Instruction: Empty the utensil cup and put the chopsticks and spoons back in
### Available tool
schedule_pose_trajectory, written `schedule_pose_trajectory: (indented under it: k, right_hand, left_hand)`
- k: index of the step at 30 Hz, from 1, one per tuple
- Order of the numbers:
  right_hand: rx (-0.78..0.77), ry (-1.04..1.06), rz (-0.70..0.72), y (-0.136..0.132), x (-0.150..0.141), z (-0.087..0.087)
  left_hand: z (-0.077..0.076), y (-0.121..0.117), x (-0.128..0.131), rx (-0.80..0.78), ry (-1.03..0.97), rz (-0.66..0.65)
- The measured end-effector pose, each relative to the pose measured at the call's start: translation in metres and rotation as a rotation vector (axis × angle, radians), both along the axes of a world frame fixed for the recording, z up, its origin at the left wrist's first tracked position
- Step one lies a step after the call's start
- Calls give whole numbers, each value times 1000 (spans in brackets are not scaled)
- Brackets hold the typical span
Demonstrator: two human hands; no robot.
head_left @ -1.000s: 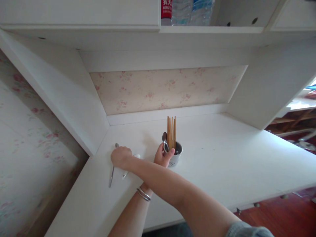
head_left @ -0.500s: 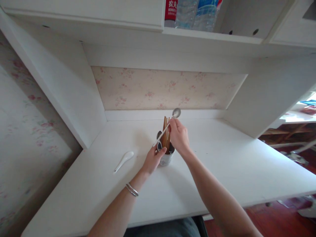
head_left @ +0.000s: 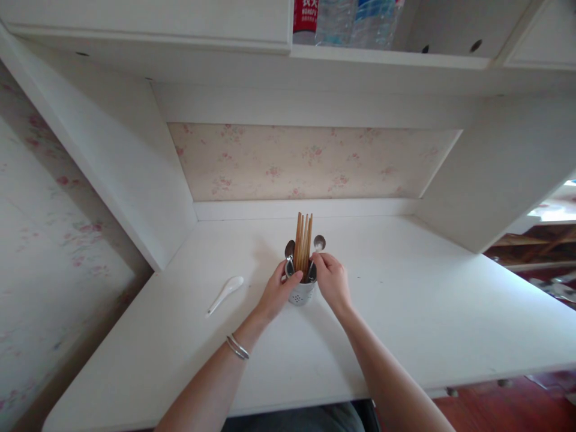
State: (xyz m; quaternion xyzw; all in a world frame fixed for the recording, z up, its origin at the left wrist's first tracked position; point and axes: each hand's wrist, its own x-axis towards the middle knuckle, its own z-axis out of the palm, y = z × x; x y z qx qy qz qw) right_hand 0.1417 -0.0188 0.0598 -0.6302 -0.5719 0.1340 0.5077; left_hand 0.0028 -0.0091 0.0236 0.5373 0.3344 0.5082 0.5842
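A small perforated metal utensil holder (head_left: 300, 293) stands in the middle of the white desk (head_left: 405, 312). It holds several wooden chopsticks (head_left: 302, 240) and two metal spoons, one at the left (head_left: 289, 249) and one at the right (head_left: 318, 243). My left hand (head_left: 276, 293) is wrapped round the holder's left side, a bracelet on its wrist. My right hand (head_left: 332, 279) pinches the handle of the right spoon, which stands in the holder. A white ceramic spoon (head_left: 225, 292) lies on the desk to the left.
The desk sits in a white alcove with side panels (head_left: 135, 174) and a flowered back wall (head_left: 306, 159). Water bottles (head_left: 346, 21) stand on the shelf above. A red wooden floor shows at the lower right.
My right hand picked a metal spoon off the desk at the left, carried it over the holder and lowered it in. The left hand stayed on the holder.
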Motion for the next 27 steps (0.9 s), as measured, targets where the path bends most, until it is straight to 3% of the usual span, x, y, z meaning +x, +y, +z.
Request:
schedule_pose_trajectory:
  k: [6, 10, 16, 20, 23, 27]
  right_hand:
    - [-4, 184, 1, 3, 1, -20]
    - [-61, 330, 193, 1, 2, -30]
    - [-114, 538, 511, -11, -4, -27]
    - [-159, 585, 526, -14, -5, -28]
    - [-161, 574, 532, -14, -3, -29]
    - [-174, 581, 535, -15, -2, -30]
  left_hand:
    - [0, -1, 0, 9, -9, -32]
    - [2, -1, -1, 37, -37, -43]
    - [6, -3, -5, 82, 109, 3]
    - [10, -3, -10, 54, 171, 43]
    - [15, -3, -20, 47, 388, 191]
    - [22, -6, -54, 283, 1016, 270]
